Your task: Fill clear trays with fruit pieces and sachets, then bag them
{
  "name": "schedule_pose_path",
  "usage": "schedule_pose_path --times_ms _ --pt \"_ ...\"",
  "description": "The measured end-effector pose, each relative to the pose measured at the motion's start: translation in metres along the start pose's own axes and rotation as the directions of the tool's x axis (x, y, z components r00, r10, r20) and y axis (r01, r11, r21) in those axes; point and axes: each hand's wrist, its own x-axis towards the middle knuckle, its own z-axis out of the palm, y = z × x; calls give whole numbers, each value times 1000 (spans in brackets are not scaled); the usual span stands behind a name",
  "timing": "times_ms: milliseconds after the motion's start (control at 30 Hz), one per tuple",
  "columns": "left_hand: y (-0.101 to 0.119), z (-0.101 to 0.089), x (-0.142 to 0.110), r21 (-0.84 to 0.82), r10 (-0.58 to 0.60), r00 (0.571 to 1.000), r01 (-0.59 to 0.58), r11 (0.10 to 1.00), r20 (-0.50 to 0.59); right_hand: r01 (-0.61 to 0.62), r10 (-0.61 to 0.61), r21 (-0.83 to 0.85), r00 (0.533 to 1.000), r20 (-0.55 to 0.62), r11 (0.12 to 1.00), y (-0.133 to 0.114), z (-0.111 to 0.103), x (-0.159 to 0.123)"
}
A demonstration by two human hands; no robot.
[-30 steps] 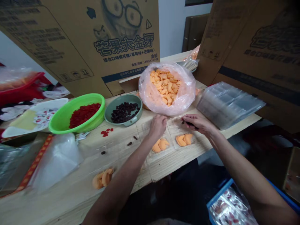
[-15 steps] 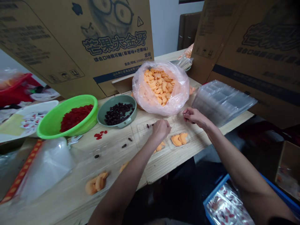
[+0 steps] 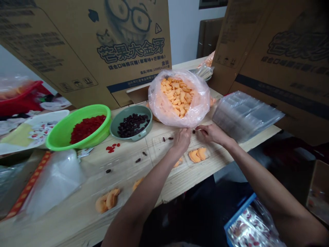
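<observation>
"While both hands are down at the clear tray [image 3: 159, 148], a little right of the frame's middle, which step would you say is in hand?"

"I'd judge it to be setting small dark pieces [image 3: 194, 131] along the tray's far side. One lies between the two hands, and two more sit just left of the left hand [image 3: 183, 140]."

"Is that hand gripping anything?"

"Its fingers bend downward behind its back, so I can't tell. The right hand [image 3: 211, 133] has its fingers curled, tips just beside that dark piece; whether it pinches another, I can't tell either."

"And around them?"

"Orange pieces [image 3: 197, 155] lie in the tray's near side, some partly hidden by the left forearm. A heap of dark ones fills part of the teal bowl [image 3: 114, 128], left of centre, beside the green basin [image 3: 53, 140] of red pieces [image 3: 87, 129]. The pink plastic bag [image 3: 166, 116] stands just beyond the hands."

"So what does the next move call for?"

"In my judgement, a light touch: leaving each dark piece without dragging it, and keeping the left forearm off the orange ones."
</observation>
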Motion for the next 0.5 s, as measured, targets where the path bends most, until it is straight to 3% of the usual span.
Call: schedule_pose_path --times_ms 200,367,500 --pt "-8 17 -2 -8 100 993 -100 995 57 11 35 -265 985 167 964 -21 -1 -2" --pt "-11 17 -4 -64 110 992 -106 992 58 -28 91 -286 973 211 958 -29 4 8" --pt "0 7 -10 -190 99 993 -84 978 70 -21 70 -237 977 203 971 -22 4 -2"
